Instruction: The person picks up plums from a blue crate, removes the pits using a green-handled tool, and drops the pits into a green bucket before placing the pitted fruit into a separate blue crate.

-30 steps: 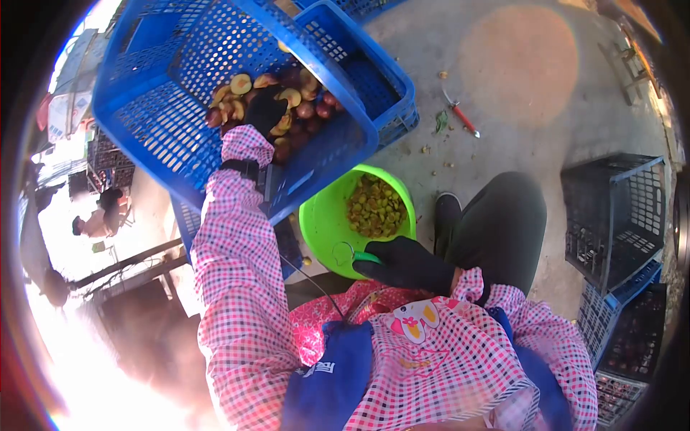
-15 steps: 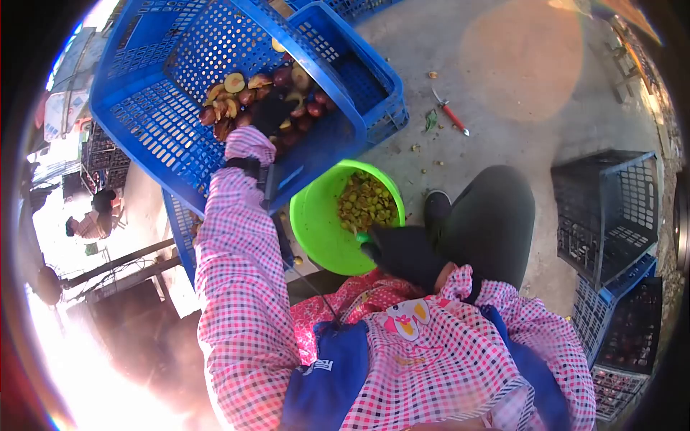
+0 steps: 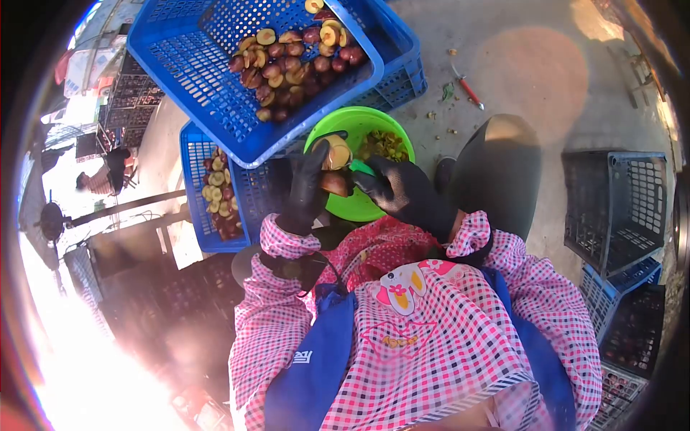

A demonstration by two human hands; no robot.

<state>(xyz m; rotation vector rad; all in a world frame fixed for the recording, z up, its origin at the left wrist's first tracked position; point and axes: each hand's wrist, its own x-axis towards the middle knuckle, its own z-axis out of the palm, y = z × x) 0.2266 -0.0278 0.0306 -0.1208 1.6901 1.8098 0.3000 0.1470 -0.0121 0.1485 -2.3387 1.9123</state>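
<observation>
My black-gloved left hand (image 3: 307, 183) is closed around halved plums; the upper plum half (image 3: 336, 152) shows its pale yellow cut face, and a red-skinned plum piece (image 3: 333, 184) sits below it. In my black-gloved right hand (image 3: 406, 190) is a small tool with a green handle (image 3: 361, 167), close against the plum half; its working end cannot be made out. Both hands are over a bright green bucket (image 3: 353, 210) that holds greenish-brown scraps (image 3: 387, 146). Beyond them, a tilted blue crate (image 3: 172, 90) contains many red-skinned, yellow-fleshed plum halves (image 3: 291, 66).
A lower blue crate (image 3: 251, 208) at the left holds more plum halves (image 3: 217, 194). Red-handled pruning shears (image 3: 469, 92) lie on the concrete floor. Black crates (image 3: 618, 208) are stacked at the right. In the left background sits another person (image 3: 108, 172).
My left hand has come back from the tilted crate to the bucket, now holding plum halves. My right hand has risen to meet it with the green-handled tool.
</observation>
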